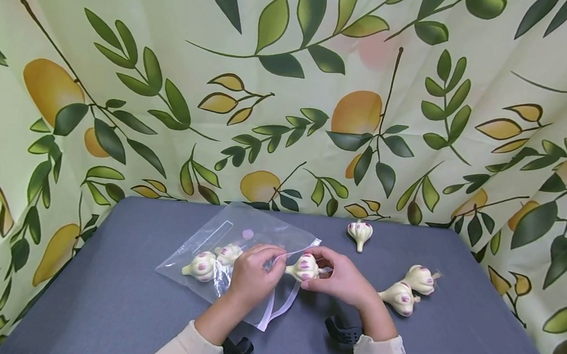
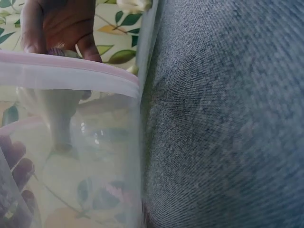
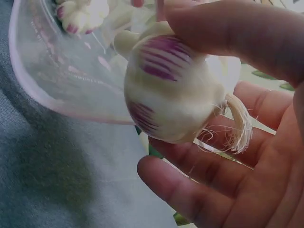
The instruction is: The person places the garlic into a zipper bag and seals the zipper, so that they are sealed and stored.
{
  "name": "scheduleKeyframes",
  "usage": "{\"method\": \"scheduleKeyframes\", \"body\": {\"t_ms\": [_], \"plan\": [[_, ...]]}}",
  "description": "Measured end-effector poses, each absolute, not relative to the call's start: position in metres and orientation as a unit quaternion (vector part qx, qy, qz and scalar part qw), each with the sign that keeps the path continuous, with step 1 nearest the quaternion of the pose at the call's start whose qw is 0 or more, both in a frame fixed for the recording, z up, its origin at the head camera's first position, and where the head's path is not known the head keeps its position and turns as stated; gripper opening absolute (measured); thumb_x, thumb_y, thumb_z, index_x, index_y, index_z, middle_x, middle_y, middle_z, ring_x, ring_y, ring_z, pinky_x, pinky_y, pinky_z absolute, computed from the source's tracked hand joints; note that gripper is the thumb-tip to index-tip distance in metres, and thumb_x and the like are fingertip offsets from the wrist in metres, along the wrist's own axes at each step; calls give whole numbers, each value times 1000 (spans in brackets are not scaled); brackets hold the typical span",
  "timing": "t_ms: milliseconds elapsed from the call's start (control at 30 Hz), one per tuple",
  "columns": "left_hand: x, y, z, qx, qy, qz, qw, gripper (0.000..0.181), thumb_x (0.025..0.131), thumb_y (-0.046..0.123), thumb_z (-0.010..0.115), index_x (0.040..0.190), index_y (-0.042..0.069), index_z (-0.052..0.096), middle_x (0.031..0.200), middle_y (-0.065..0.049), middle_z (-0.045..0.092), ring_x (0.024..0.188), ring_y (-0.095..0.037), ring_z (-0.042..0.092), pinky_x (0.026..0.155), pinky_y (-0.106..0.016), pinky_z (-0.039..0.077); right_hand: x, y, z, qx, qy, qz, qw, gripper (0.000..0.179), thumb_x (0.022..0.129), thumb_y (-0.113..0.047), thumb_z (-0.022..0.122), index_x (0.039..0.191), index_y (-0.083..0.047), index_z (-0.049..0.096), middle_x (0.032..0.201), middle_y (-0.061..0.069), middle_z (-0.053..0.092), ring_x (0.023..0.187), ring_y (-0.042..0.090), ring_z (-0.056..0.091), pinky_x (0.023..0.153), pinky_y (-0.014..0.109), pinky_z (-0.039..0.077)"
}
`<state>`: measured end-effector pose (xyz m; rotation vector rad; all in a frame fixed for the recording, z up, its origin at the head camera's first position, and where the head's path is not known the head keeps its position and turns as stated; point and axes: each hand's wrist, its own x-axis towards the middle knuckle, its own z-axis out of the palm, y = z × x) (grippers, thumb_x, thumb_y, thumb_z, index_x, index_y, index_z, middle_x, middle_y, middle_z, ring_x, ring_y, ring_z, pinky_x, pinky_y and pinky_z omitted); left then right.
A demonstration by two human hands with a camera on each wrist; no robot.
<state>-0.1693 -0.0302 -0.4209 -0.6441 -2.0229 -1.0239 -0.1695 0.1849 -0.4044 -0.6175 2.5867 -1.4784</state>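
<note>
A clear zip bag [image 1: 195, 246] with a pale pink-edged mouth lies on the table, holding two garlic bulbs [image 1: 203, 267] at its left. My left hand [image 1: 255, 274] pinches the bag's rim near the mouth. In my right hand [image 1: 338, 274] is another garlic bulb [image 1: 304, 267], white with purple streaks, its stem pointing left into the bag's mouth. The right wrist view shows the fingers and thumb around this bulb [image 3: 171, 90], its dry roots toward the palm. Through the bag's film [image 2: 104, 142], the left wrist view shows the bulb's stem.
Two garlic bulbs [image 1: 408, 291] lie together to the right of my right hand. One more bulb [image 1: 359, 234] sits near the table's back edge. Behind the grey table [image 1: 113, 297] hangs a leaf-and-fruit patterned cloth [image 1: 289, 115]. Both wrists wear dark straps [image 1: 342, 331].
</note>
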Motion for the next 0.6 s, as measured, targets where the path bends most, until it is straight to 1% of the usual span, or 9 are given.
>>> {"method": "scheduleKeyframes", "body": {"t_ms": [100,167,267,367,467,600], "plan": [[-169,-30,-421,-252,-795,-401,380,10,77,12,68,83,10,75,85,1,73,83,-11,69,76,-25,54,-169,180,-405,-208,857,-470,42,59,71,-32,81,123,-18,57,107,-1,63,98,21,59,76,26,54],[-169,-30,-421,-251,-795,-400,380,10,77,13,68,84,11,75,86,1,73,83,-11,69,76,-25,54,-169,177,-407,-212,868,-448,31,59,72,-37,79,124,-20,57,108,-3,63,95,18,59,75,25,53],[-168,-29,-421,-253,-795,-399,381,10,77,13,68,84,10,75,86,0,73,83,-12,69,76,-26,54,-168,172,-407,-214,885,-413,13,58,72,-43,77,124,-23,57,105,-7,64,87,13,58,70,24,49],[-168,-29,-421,-258,-791,-399,387,10,77,13,68,84,9,75,86,0,73,83,-13,69,76,-27,54,-167,166,-408,-206,895,-396,-3,56,72,-45,77,122,-24,58,100,-7,64,78,11,56,66,24,46],[-167,-28,-422,-261,-788,-397,391,10,77,14,68,84,10,74,85,1,73,82,-13,69,75,-26,54,-165,159,-410,-197,898,-394,-18,52,72,-42,77,117,-23,60,96,-6,64,76,10,55,65,23,46],[-166,-26,-422,-264,-787,-398,392,10,77,13,67,83,10,74,84,2,73,81,-12,69,74,-26,54,-163,147,-416,-194,903,-378,-54,43,73,-34,78,111,-20,63,97,-4,65,81,10,57,70,25,48]]}}
